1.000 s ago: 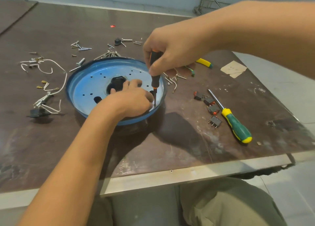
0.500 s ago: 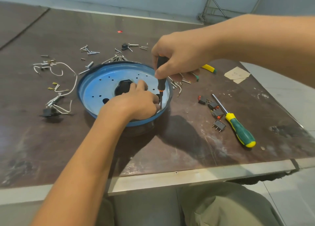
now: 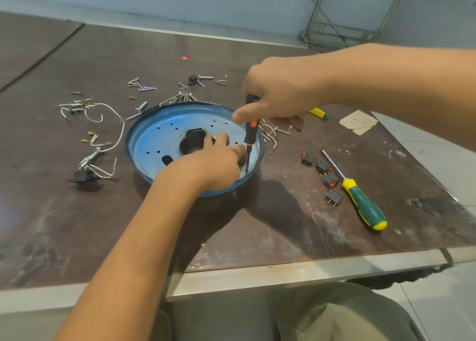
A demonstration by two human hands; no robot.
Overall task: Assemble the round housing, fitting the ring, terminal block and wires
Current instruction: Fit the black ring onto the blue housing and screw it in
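Round housing point(image 3: 154, 139) sits on our surface point(image 3: 77, 212), blue side up.
Our right grip point(image 3: 280, 93) wraps the black-orange screwdriver point(image 3: 249, 132), tip down inside; left grip point(image 3: 213, 165) rests curled beside it, can't tell if it's pinching anything.

A dark brown worktop point(image 3: 77, 212), scuffed and blotched with pale wear marks, fills the scene, its near edge trimmed with a dull metal strip point(image 3: 283, 273). A seam point(image 3: 43, 57) cuts diagonally across the far left corner, parting it from a neighbouring board point(image 3: 23, 39). Beyond the far edge rises a plain pale blue-grey wall point(image 3: 180, 0), with the thin struts of a metal frame point(image 3: 325, 18) near the far right corner. Pale floor tiles point(image 3: 438, 155) show past the right edge. Soft light sheens the near left part.
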